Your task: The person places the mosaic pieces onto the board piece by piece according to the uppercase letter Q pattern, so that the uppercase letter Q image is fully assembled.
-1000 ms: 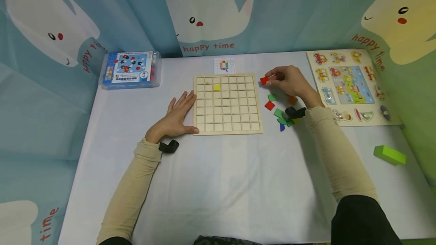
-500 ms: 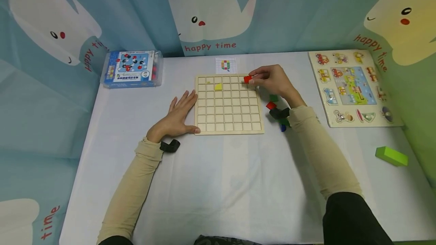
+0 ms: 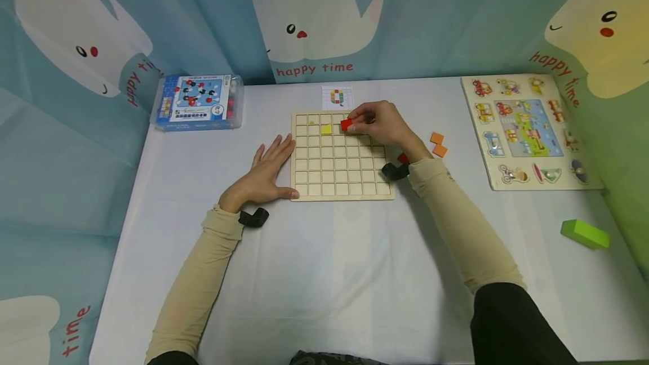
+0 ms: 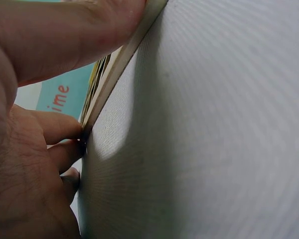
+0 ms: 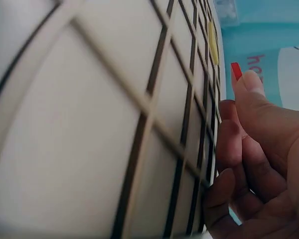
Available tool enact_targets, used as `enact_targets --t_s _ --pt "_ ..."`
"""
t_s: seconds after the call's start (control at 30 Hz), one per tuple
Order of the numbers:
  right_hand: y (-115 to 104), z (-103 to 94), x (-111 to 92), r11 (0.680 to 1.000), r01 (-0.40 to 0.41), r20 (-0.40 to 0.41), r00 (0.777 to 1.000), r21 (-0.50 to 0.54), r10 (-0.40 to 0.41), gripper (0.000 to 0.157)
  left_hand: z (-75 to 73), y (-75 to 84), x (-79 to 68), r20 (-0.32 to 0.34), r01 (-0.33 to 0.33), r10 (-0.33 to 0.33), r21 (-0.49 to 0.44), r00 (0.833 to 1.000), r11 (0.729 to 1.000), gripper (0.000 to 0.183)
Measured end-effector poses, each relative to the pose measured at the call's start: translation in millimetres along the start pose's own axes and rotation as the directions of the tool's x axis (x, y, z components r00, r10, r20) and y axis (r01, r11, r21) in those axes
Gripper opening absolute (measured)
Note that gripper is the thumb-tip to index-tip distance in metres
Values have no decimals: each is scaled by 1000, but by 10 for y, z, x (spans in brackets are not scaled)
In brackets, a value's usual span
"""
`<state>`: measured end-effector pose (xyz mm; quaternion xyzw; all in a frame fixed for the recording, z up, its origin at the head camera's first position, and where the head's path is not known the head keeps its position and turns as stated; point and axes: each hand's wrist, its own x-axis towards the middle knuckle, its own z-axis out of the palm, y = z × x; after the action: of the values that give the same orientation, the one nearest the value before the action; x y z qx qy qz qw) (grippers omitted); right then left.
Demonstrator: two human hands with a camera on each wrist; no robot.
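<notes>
A wooden grid board (image 3: 328,178) lies on the white table, with one yellow square tile (image 3: 326,129) in a cell of its second row. My right hand (image 3: 377,121) pinches a red square tile (image 3: 346,124) over the upper part of the board, to the right of the yellow one. In the right wrist view the red tile (image 5: 236,71) shows at the thumb's tip. My left hand (image 3: 261,176) lies spread along the board's left side, thumb at the lower left corner. The left wrist view shows thumb and fingers against the board's edge (image 4: 119,64).
A small pattern card (image 3: 337,97) lies behind the board. Two orange tiles (image 3: 438,144) and a partly hidden red tile (image 3: 403,158) lie to the right. Farther out are a picture puzzle board (image 3: 532,128), a green block (image 3: 585,234), and a plastic box (image 3: 198,102) at back left.
My right hand has carried the red tile leftward from beside the board to over its upper cells. The left hand has stayed at the board's left side.
</notes>
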<state>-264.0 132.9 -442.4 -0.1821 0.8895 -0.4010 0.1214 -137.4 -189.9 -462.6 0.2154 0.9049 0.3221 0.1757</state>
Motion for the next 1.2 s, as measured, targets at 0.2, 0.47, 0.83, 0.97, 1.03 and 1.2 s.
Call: enact_targets --t_s 0.2,0.47,0.83,0.97,1.03,1.2 --pt "-68 80 50 998 42 1 999 -47 -42 28 6 0 3 -4 3 -3 3 1000 1000 122" --pt "-90 118 83 993 72 15 997 -91 -70 25 7 -15 9 -5 5 -5 -2 1000 1000 122" --pt "-117 150 91 993 63 32 998 -99 -60 25 5 -5 8 -2 12 -12 -6 1000 1000 123" --pt "-114 162 98 993 56 33 998 -103 -53 26 8 -11 4 -2 12 -12 -8 1000 1000 123" --pt "-115 159 97 993 52 34 998 -103 -48 26 9 -13 3 -1 13 -13 -11 1000 1000 123" --pt "-102 128 83 992 72 31 997 -101 -70 28 13 -8 9 3 18 -18 -9 1000 1000 124"
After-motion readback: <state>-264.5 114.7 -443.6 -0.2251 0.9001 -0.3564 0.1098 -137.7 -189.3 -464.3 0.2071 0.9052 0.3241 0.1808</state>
